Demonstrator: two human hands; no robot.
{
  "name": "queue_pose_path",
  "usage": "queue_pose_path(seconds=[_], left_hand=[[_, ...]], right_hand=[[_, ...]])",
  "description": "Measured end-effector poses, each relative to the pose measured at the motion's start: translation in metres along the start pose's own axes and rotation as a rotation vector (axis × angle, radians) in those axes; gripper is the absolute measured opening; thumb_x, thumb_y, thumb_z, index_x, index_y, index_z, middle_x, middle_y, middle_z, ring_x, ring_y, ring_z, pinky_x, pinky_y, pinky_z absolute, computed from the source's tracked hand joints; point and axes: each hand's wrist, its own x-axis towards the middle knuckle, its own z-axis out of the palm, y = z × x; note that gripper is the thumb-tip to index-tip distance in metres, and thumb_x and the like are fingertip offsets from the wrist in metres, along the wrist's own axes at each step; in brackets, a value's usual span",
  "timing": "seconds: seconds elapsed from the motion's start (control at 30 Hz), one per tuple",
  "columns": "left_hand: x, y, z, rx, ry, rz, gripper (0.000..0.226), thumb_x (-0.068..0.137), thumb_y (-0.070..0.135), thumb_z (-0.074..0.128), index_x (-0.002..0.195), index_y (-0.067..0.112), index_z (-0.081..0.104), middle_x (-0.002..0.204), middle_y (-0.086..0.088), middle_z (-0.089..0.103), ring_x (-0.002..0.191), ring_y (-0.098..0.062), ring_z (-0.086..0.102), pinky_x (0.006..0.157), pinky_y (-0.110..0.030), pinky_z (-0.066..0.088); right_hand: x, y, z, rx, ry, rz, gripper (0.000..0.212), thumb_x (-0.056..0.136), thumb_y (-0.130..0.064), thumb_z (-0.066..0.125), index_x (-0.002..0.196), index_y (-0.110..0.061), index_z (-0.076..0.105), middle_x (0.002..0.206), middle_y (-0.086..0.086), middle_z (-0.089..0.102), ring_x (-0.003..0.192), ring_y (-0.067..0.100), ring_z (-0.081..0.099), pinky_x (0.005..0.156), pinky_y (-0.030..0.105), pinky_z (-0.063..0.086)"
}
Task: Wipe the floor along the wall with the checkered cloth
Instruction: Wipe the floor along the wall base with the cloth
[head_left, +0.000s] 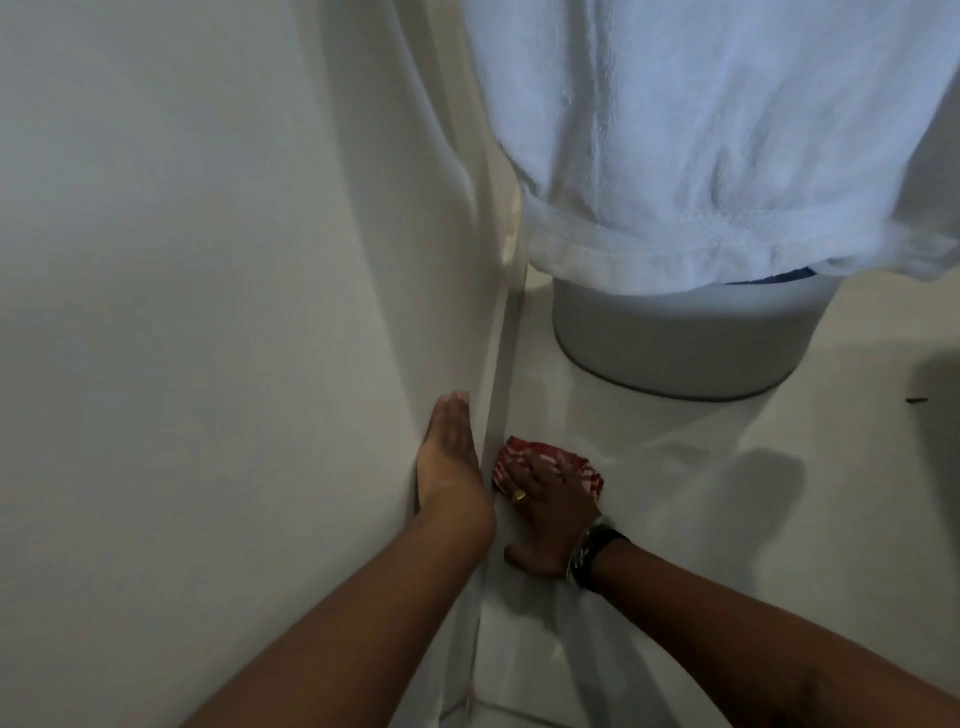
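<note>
A red-and-white checkered cloth (524, 453) lies bunched on the white tiled floor (675, 519), right against the foot of the white wall (208, 312). My right hand (548, 512) presses down flat on the cloth, fingers spread over it; the hand wears a gold ring and a dark watch at the wrist. Flat against the wall just above the floor rests my left hand (449, 457), palm on the wall, fingers together and pointing away from me. It holds nothing.
A grey round bin or basket (675, 338) stands on the floor beyond the cloth, close to the wall. A white towel (701, 145) hangs over it from above. A small dark speck (917, 399) lies on the floor at far right.
</note>
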Motion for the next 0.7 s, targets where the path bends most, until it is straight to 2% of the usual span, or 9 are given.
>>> queue_pose_path(seconds=[0.07,0.13,0.17,0.23,0.3,0.37,0.47,0.6,0.7], left_hand=[[-0.001,0.004,0.001,0.025,-0.033,0.004,0.08,0.096,0.049,0.021,0.147,-0.003,-0.011,0.157,-0.024,-0.017,0.144,-0.041,-0.02,0.112,-0.055,-0.017],[0.001,0.006,0.003,0.037,-0.05,-0.005,0.078,0.097,0.046,0.021,0.147,-0.003,-0.012,0.158,-0.023,-0.017,0.144,-0.04,-0.02,0.112,-0.054,-0.017],[0.002,0.007,0.002,0.026,-0.051,-0.008,0.075,0.097,0.043,0.02,0.147,-0.004,-0.012,0.158,-0.023,-0.018,0.145,-0.039,-0.019,0.113,-0.053,-0.016],[0.002,0.005,-0.003,0.001,-0.054,-0.005,0.075,0.097,0.041,0.021,0.147,-0.004,-0.012,0.158,-0.022,-0.018,0.145,-0.038,-0.018,0.114,-0.052,-0.014],[0.003,0.002,-0.006,0.005,-0.076,-0.001,0.085,0.094,0.044,0.034,0.148,-0.004,-0.012,0.157,-0.023,-0.019,0.145,-0.038,-0.018,0.116,-0.052,-0.014],[0.002,0.0,-0.008,0.012,-0.101,0.007,0.094,0.09,0.044,0.045,0.148,-0.004,-0.012,0.157,-0.024,-0.02,0.145,-0.039,-0.018,0.116,-0.052,-0.013],[-0.002,-0.003,-0.008,-0.016,-0.1,0.014,0.095,0.09,0.046,0.043,0.148,-0.004,-0.012,0.157,-0.024,-0.019,0.145,-0.039,-0.018,0.116,-0.052,-0.013],[-0.004,-0.002,-0.009,-0.075,-0.124,0.022,0.104,0.085,0.059,0.042,0.147,-0.005,-0.012,0.157,-0.024,-0.019,0.145,-0.039,-0.018,0.116,-0.053,-0.013],[-0.002,0.004,-0.01,-0.048,-0.137,0.022,0.104,0.085,0.06,0.042,0.149,-0.002,-0.011,0.156,-0.025,-0.02,0.144,-0.041,-0.02,0.115,-0.055,-0.014]], right_hand=[[-0.02,-0.01,0.005,0.016,-0.063,-0.045,0.104,0.066,-0.068,0.039,0.155,-0.024,0.008,0.164,0.004,0.008,0.15,0.028,-0.002,0.116,0.054,-0.009],[-0.048,-0.024,0.01,0.05,-0.11,-0.103,0.102,0.067,-0.065,0.045,0.155,-0.025,0.013,0.164,0.005,0.012,0.15,0.029,0.005,0.117,0.056,-0.006],[-0.064,-0.032,0.015,0.039,-0.127,-0.153,0.1,0.066,-0.063,0.051,0.153,-0.025,0.021,0.162,0.005,0.021,0.148,0.03,0.015,0.117,0.059,0.001],[-0.097,-0.049,0.027,-0.054,-0.202,-0.243,0.096,0.056,-0.067,0.058,0.143,-0.027,0.047,0.148,-0.002,0.049,0.137,0.028,0.044,0.109,0.063,0.028],[-0.114,-0.063,0.032,-0.123,-0.257,-0.232,0.093,0.049,-0.076,0.056,0.13,-0.03,0.061,0.134,-0.011,0.062,0.127,0.021,0.056,0.099,0.057,0.042],[-0.115,-0.063,0.031,-0.183,-0.25,-0.256,0.091,0.055,-0.076,0.053,0.133,-0.028,0.059,0.137,-0.009,0.06,0.13,0.022,0.053,0.102,0.057,0.04],[-0.103,-0.056,0.027,-0.155,-0.197,-0.287,0.08,0.074,-0.061,0.053,0.143,-0.021,0.045,0.147,0.006,0.049,0.136,0.032,0.042,0.111,0.061,0.028],[-0.059,-0.037,0.009,-0.02,-0.076,-0.045,0.086,0.079,-0.066,0.047,0.152,-0.027,0.025,0.161,0.008,0.023,0.145,0.033,0.021,0.117,0.049,0.011],[0.014,0.008,-0.033,-0.106,0.004,0.054,0.086,0.075,-0.074,0.038,0.15,-0.032,0.029,0.16,0.005,0.025,0.145,0.028,0.022,0.118,0.045,0.014]])
